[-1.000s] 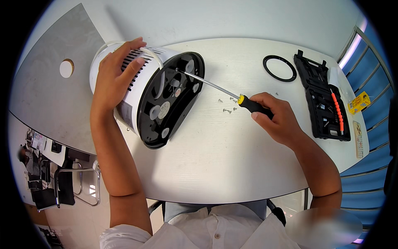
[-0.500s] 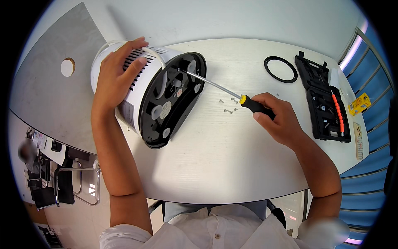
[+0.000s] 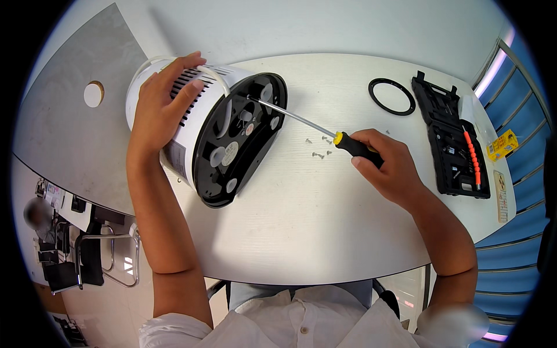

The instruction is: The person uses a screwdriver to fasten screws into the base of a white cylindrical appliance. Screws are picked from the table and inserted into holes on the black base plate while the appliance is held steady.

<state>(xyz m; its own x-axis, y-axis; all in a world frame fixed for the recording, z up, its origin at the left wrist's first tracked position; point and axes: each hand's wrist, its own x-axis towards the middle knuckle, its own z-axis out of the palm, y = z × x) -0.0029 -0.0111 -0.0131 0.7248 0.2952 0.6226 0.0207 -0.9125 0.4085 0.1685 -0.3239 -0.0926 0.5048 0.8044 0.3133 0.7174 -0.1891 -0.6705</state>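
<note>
On the desk (image 3: pixel 325 226), to the person's left, a white appliance (image 3: pixel 190 136) lies on its side, its black base (image 3: pixel 239 155) facing right. The left hand (image 3: pixel 158 110) is spread over the slotted wall, thumb apart from the fingers, near the cord (image 3: pixel 217 78). The right hand (image 3: pixel 391 162) is wrapped around the screwdriver (image 3: pixel 351 145), whose tip meets the base beside an upper foot. Loose screws (image 3: pixel 317 155) lie near the handle; farther right are a black ring (image 3: pixel 371 93) and an open tool case (image 3: pixel 437 159).
</note>
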